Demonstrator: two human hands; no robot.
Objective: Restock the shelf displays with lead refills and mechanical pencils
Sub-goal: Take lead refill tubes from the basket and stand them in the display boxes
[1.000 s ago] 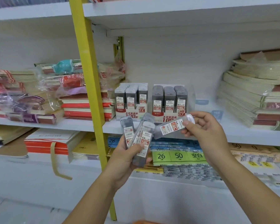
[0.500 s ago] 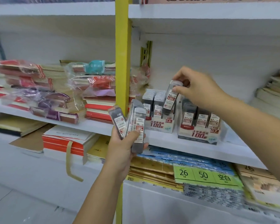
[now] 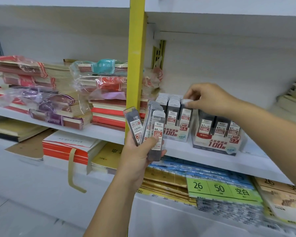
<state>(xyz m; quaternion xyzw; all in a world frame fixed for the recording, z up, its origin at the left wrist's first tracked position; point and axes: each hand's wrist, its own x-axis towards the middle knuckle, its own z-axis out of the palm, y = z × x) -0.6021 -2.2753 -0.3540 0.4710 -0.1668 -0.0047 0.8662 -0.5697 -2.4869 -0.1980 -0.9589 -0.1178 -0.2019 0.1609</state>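
Right hand point(image 3: 210, 100) lowered refill point(image 3: 186, 115) into 0.5 display point(image 3: 175, 134).

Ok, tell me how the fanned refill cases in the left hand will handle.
The slim grey plastic lead refill cases look rigid and probably light, since the left hand holds several at once. Their smooth, fanned faces may slide apart.

My head-worn wide-angle camera, the only view, faces forward and slightly down, close to a white shelf point(image 3: 106, 132); my left hand point(image 3: 140, 156) and right hand point(image 3: 208, 98) enter from below and from the right.
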